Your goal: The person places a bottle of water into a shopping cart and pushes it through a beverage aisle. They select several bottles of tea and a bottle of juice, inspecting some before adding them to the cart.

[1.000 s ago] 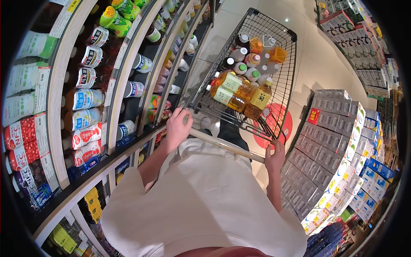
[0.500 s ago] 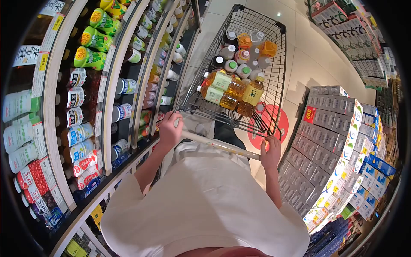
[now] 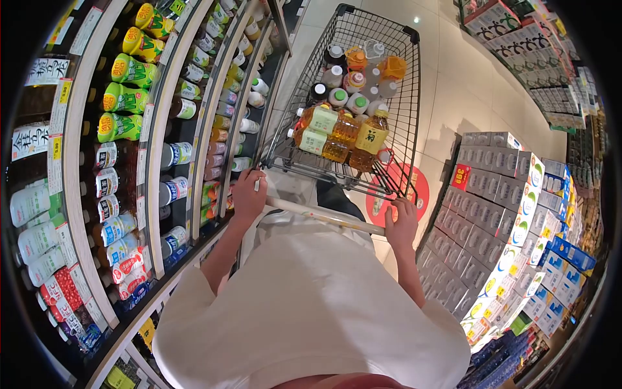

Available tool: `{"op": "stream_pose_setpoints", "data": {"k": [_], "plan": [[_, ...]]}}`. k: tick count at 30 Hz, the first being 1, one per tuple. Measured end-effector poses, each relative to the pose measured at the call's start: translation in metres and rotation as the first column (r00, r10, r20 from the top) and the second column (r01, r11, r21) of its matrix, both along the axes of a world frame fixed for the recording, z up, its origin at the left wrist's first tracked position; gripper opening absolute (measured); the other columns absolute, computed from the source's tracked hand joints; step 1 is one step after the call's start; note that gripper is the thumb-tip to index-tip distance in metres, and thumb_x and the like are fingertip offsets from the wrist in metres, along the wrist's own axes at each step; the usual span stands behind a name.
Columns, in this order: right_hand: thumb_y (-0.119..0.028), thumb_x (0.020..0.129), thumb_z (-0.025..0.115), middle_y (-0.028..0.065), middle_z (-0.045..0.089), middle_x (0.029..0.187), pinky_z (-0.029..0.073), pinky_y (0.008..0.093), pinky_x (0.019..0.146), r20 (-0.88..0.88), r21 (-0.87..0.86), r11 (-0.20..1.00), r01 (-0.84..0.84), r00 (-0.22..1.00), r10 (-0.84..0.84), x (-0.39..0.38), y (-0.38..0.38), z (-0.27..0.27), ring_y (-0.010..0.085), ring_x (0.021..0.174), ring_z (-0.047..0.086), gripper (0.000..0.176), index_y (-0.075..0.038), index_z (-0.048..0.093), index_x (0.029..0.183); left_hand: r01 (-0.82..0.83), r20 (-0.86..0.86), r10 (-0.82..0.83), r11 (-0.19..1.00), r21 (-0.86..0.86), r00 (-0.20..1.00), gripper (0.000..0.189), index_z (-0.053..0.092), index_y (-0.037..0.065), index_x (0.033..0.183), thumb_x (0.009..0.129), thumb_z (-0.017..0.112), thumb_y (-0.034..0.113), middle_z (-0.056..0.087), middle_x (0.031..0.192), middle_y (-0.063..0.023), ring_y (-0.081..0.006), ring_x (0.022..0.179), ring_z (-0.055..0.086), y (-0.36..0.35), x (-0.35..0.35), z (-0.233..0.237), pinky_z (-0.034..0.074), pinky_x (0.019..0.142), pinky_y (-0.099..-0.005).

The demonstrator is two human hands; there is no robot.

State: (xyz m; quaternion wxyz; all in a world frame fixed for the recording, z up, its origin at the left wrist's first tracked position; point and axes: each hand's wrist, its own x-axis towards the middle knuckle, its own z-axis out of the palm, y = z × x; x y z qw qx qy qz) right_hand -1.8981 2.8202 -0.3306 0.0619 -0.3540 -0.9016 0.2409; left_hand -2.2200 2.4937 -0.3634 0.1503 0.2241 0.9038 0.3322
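Observation:
My left hand (image 3: 249, 194) is closed at the left end of the handle (image 3: 324, 216) of a wire shopping cart (image 3: 414, 110). At the other end of that handle, my right hand (image 3: 401, 223) is wrapped round it too. Inside the basket are several bottles: amber drinks with pale labels (image 3: 322, 120), a large bottle with a yellow label (image 3: 370, 141), and white bottles with green caps (image 3: 357, 103). Orange-topped bottles (image 3: 392, 67) lie farther forward among clear and dark ones.
Shelves (image 3: 153, 149) of bottled drinks run close along the left. On the right stand stacked grey cartons (image 3: 473, 214) with a red price sign (image 3: 460, 176). More boxed goods (image 3: 518, 52) are at the far right. A red round floor sticker (image 3: 414, 194) lies beside the cart.
The cart and both hands have shifted slightly left in view, still together. Shelf bottles on the left appear lower and further left than before. Both hands keep their hold on the handle.

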Motion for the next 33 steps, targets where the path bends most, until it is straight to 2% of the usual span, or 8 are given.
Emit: {"op": "stream_pose_setpoints", "data": {"k": [8,20,23,29,33], "plan": [[-0.015,0.097,0.076,0.0143,0.075,0.125,0.057,0.0494,0.105,-0.008,-0.019,1.000,0.004,1.000,-0.004,-0.020,0.036,-0.003,0.0371,0.127,0.067,0.017,-0.003,0.076,0.110,-0.057,0.013,0.057,0.998,0.013,0.998,0.010,0.074,0.004,0.108,0.101,0.071,0.011,0.074,0.116,-0.0144,-0.0355,0.102,0.076,0.042,-0.017,0.004,0.059,0.089,-0.0428],[-0.016,0.097,0.076,0.0165,0.073,0.123,0.056,0.0501,0.106,-0.043,-0.006,0.997,-0.082,0.996,0.082,-0.047,0.093,-0.014,0.0397,0.127,0.066,0.022,-0.002,0.075,0.114,-0.014,-0.143,0.020,0.999,0.042,0.990,0.009,0.071,0.002,0.105,0.102,0.068,0.009,0.074,0.105,-0.0177,-0.0398,0.099,0.074,0.096,-0.044,0.002,0.058,0.087,-0.0445],[-0.016,0.097,0.077,0.0159,0.074,0.123,0.056,0.0503,0.107,-0.045,0.015,0.997,-0.079,0.996,0.080,-0.059,0.107,-0.012,0.0396,0.128,0.066,0.022,-0.002,0.075,0.114,0.011,-0.154,-0.003,0.998,0.056,0.988,0.015,0.070,-0.001,0.105,0.105,0.063,0.012,0.073,0.105,-0.0191,-0.0414,0.100,0.071,0.109,-0.052,0.004,0.056,0.090,-0.0455],[-0.016,0.097,0.077,0.0150,0.074,0.123,0.056,0.0501,0.107,-0.063,0.014,0.998,-0.068,0.996,0.069,-0.072,0.127,-0.018,0.0389,0.129,0.066,0.022,-0.003,0.075,0.114,0.022,-0.197,-0.003,0.995,0.096,0.980,0.009,0.070,0.000,0.101,0.103,0.067,0.009,0.074,0.100,-0.0179,-0.0415,0.094,0.073,0.130,-0.070,-0.004,0.058,0.083,-0.0459],[-0.016,0.097,0.077,0.0144,0.074,0.123,0.057,0.0492,0.105,-0.055,0.005,0.998,-0.059,0.997,0.059,-0.086,0.139,-0.020,0.0376,0.126,0.067,0.020,-0.003,0.074,0.113,-0.002,-0.196,0.018,0.997,0.081,0.980,0.011,0.071,0.001,0.102,0.103,0.068,0.011,0.075,0.101,-0.0183,-0.0420,0.094,0.073,0.140,-0.081,-0.010,0.058,0.084,-0.0463]]}}
